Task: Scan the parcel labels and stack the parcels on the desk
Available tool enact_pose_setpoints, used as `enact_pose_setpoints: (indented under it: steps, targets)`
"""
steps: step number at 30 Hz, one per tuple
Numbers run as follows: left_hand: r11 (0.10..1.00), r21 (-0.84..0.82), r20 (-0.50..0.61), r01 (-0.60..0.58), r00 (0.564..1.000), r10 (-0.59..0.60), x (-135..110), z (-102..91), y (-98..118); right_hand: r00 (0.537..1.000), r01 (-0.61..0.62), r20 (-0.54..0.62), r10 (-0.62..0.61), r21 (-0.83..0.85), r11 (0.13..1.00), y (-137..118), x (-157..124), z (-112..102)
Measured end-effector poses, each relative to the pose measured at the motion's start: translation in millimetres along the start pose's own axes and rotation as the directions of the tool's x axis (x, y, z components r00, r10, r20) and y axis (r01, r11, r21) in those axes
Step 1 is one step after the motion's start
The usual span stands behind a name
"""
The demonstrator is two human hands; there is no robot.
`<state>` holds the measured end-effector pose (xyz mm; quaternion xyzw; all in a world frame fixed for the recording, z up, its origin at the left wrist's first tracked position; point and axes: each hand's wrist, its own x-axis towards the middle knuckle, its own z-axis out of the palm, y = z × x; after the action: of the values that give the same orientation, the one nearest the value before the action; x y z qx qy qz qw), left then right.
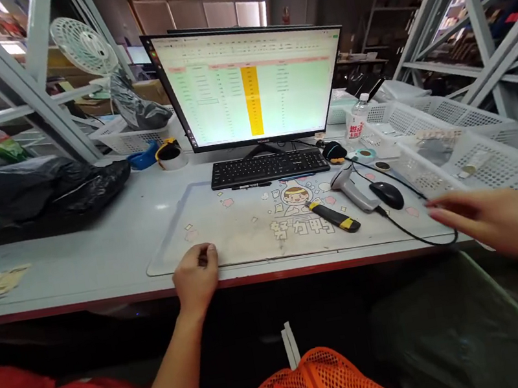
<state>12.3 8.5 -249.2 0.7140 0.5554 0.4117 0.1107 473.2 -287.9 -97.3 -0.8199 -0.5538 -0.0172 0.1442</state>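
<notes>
My left hand (196, 275) rests at the front edge of the desk mat (231, 238), its fingers curled in and nothing showing in them. On the right, my right hand (484, 217) has thumb and fingers pinched together at the black cable (418, 237) of the barcode scanner (351, 190). That cable loops beneath the hand and runs back to the scanner's handle. The scanner lies on the mat beside a black mouse (387, 194). A black and yellow utility knife (334, 216) lies left of them, apart from both hands.
A keyboard (269, 168) stands before a monitor (251, 83) showing a spreadsheet. White baskets (478, 152) line the right side, near a bottle (357, 118). Tape rolls (171, 155) and black plastic bags (42, 189) are on the left. Metal frames (15, 82) rise at both sides.
</notes>
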Motion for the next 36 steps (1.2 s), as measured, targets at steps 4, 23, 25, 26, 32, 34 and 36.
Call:
enact_pose_setpoints:
  steps: [4,23,25,26,32,34,36]
  targets:
    - [1.0,-0.011,-0.019,0.001,1.0,-0.001,-1.4,0.7,0.4,0.994,-0.048,0.095,0.061,-0.13,0.99,-34.6,96.6,76.3]
    - [0.998,-0.057,-0.017,-0.02,1.0,0.019,-3.8,1.8,-8.4,0.924,-0.175,-0.366,0.113,-0.141,0.975,30.7,128.0,156.3]
    - [0.997,-0.069,-0.017,-0.031,0.999,0.03,-4.8,3.3,-8.1,0.942,-0.165,-0.317,0.11,-0.153,0.974,60.7,124.2,166.0]
    - [0.997,-0.076,-0.017,-0.034,0.999,0.033,-5.0,4.0,-7.8,0.946,-0.151,-0.308,0.102,-0.142,0.978,71.5,124.3,172.1]
    - [0.992,-0.126,-0.034,-0.019,0.999,0.015,-6.4,2.2,-6.3,0.931,-0.117,-0.359,0.072,-0.106,0.987,88.9,129.8,191.4]
    - [0.992,-0.127,-0.027,-0.021,0.999,0.017,-7.7,0.9,-6.6,0.917,-0.133,-0.39,0.088,-0.089,0.987,88.7,128.8,191.4]
    - [0.992,-0.12,-0.02,-0.028,0.999,0.025,-8.9,0.3,-7.0,0.912,-0.133,-0.399,0.09,-0.081,0.988,91.5,128.9,192.9]
